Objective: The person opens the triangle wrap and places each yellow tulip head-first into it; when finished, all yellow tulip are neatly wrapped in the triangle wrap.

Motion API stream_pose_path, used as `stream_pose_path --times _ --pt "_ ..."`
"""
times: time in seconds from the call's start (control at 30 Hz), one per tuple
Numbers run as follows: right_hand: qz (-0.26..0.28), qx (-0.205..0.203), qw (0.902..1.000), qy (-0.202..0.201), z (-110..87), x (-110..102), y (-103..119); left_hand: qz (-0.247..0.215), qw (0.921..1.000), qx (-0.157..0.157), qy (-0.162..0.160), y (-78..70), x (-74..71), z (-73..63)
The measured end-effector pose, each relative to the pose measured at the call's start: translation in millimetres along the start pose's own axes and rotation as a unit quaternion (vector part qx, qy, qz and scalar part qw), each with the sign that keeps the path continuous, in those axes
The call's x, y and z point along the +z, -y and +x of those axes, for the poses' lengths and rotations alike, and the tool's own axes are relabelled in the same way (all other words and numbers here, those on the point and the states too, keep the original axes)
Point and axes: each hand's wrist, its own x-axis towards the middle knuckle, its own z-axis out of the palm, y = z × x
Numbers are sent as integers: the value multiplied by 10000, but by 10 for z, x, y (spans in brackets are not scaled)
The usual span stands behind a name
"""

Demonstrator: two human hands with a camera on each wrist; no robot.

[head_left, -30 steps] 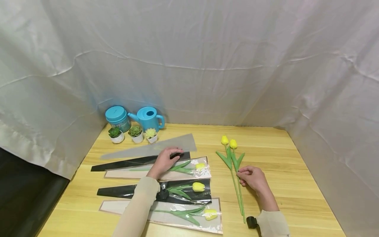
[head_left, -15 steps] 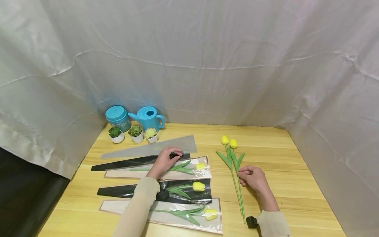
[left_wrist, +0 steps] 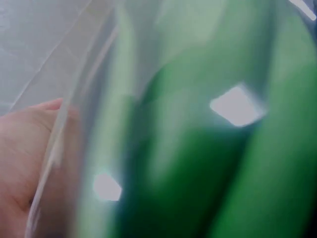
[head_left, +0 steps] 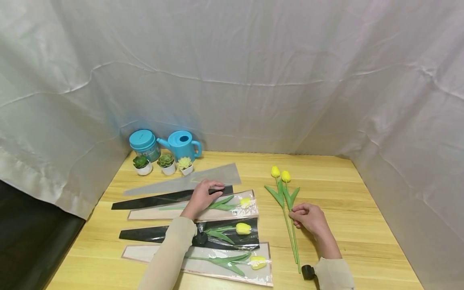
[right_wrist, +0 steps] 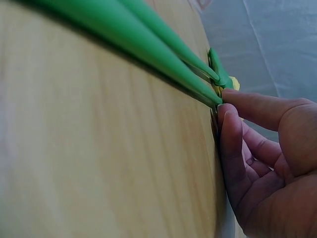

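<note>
My right hand point(head_left: 309, 218) pinches the green stem of a yellow tulip point(head_left: 285, 176) between thumb and index finger, just below its leaves. In the right wrist view the fingertips meet at the green stem point(right_wrist: 198, 91). A second yellow tulip point(head_left: 275, 171) lies alongside on the left, their stems crossing lower down. My left hand point(head_left: 204, 197) rests over a black flower sleeve point(head_left: 156, 200), thumb and fingers apart, fingertips near a grey translucent sleeve point(head_left: 221, 173). Below it lies a sleeved tulip point(head_left: 245, 202). Green leaves point(left_wrist: 198, 124) under clear film fill the left wrist view.
Nearer the front lie a black sleeve point(head_left: 141, 233) and a white sleeve point(head_left: 139, 253), each with a yellow tulip inside. A blue watering can point(head_left: 181, 146), a blue lidded tin point(head_left: 144, 146) and several potted succulents point(head_left: 166, 164) stand at the back left.
The grey sleeve's right end shifts slightly away from me and back, while my left fingers move a little. The right hand and the loose tulips stay nearly still.
</note>
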Motion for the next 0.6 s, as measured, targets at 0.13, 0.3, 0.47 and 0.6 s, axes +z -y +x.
stream_pose_path --times 0.13,0.3,0.47,0.6 --pt "-21 -5 10000 -15 -5 1 1 29 9999 -17 -116 -12 17 18" --pt "-5 -21 10000 -9 -4 4 -9 -43 9996 256 86 -41 14 39" --pt "-15 -23 10000 1 -3 2 -12 -77 9973 438 578 -52 -3 66" --pt "-12 2 10000 0 -6 -5 -7 -65 9955 420 843 -77 -26 79"
